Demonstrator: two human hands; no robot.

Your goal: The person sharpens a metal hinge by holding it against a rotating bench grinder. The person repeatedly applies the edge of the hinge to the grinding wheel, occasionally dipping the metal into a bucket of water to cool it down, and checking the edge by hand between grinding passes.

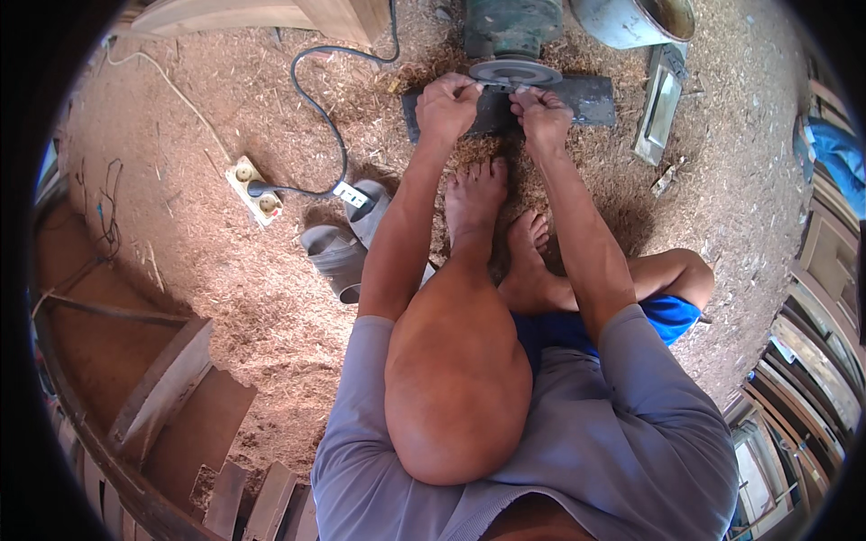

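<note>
A grey grinding wheel [516,72] sits at the front of a green bench grinder [512,27] at the top of the view. My left hand [447,106] is closed in a pinch at the left of the wheel's lower edge. Close by on the right, my right hand [543,114] is also pinched, its fingertips at the wheel's rim. Between the fingertips runs a thin, dark, narrow piece, held against or very near the wheel; its kind is too small to tell. Beneath both hands lies a flat dark board [585,97].
Wood shavings cover the floor. A cream power strip [254,189] with a black cable [336,126] lies left, near grey sandals [341,248]. A metal bucket [622,22] and a hand plane [663,104] are at upper right. Wooden boards [167,388] stand lower left; my bare feet are below the wheel.
</note>
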